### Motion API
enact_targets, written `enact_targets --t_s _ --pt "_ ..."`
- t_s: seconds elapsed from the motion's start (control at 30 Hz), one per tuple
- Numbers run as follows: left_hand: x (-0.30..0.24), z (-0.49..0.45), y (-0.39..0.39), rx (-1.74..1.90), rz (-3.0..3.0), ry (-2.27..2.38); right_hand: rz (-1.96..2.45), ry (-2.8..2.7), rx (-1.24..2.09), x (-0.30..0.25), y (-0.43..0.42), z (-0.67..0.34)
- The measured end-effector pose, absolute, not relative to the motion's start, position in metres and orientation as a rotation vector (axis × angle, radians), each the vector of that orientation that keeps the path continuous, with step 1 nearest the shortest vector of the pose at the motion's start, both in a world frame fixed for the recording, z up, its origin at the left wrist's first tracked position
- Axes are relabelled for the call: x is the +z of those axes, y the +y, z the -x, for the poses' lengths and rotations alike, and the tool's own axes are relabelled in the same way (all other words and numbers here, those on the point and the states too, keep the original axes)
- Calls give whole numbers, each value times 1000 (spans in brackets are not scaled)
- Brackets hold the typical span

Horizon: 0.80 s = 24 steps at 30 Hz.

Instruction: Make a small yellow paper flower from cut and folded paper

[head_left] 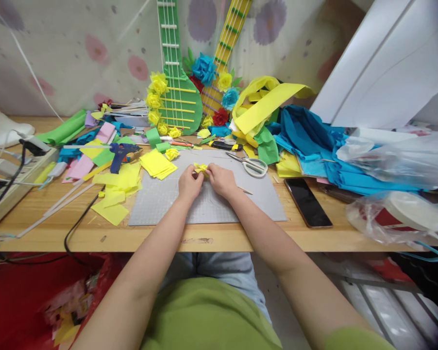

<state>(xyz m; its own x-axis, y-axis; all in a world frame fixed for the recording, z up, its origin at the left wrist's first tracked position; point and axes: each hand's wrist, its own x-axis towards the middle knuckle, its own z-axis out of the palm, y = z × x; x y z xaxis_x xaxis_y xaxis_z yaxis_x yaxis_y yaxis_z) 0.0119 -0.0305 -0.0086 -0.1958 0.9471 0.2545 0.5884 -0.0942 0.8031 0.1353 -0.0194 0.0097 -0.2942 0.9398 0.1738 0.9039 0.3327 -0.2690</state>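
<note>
Both of my hands meet over the grey cutting mat at the middle of the wooden table. My left hand and my right hand are closed, pinching a small piece of folded yellow paper between their fingertips. A stack of yellow paper squares lies just left of the hands. Scissors with white handles lie on the mat to the right. A finished yellow paper flower sits beyond the left hand.
A blue glue gun and a power strip with cables lie at the left. A black phone rests at the right, beside blue paper and plastic bags. Two paper guitars with flowers lean at the back.
</note>
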Motion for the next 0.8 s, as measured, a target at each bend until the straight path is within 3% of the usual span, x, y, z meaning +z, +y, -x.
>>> enact_targets --t_s 0.8 --pt "-8 -11 -32 1287 -1794 1886 1717 -2302 105 5 -18 -130"
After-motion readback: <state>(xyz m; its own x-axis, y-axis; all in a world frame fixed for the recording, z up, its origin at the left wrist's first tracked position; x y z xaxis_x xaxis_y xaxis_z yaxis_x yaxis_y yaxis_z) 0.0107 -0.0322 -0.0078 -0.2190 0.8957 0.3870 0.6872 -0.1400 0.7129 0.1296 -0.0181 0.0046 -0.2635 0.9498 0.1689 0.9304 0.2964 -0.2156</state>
